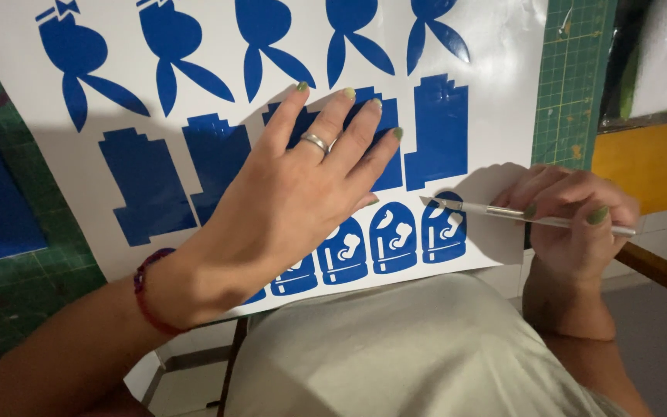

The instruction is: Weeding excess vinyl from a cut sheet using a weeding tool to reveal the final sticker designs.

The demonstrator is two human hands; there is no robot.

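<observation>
Blue-decalled white sheet [496,93] lies under the flat, spread left hand [295,193]; right hand [573,220] pinches a craft knife [503,210] at the sheet's edge, over the green cutting mat [569,85].

That white backing sheet [496,93] looks like glossy, slick paper with smooth matt blue vinyl shapes [148,193] on it, sitting on a dull rubbery green cutting mat [573,85], and the craft knife [519,214] is shiny bare metal, plus a woven red cord bracelet [144,297].
</observation>
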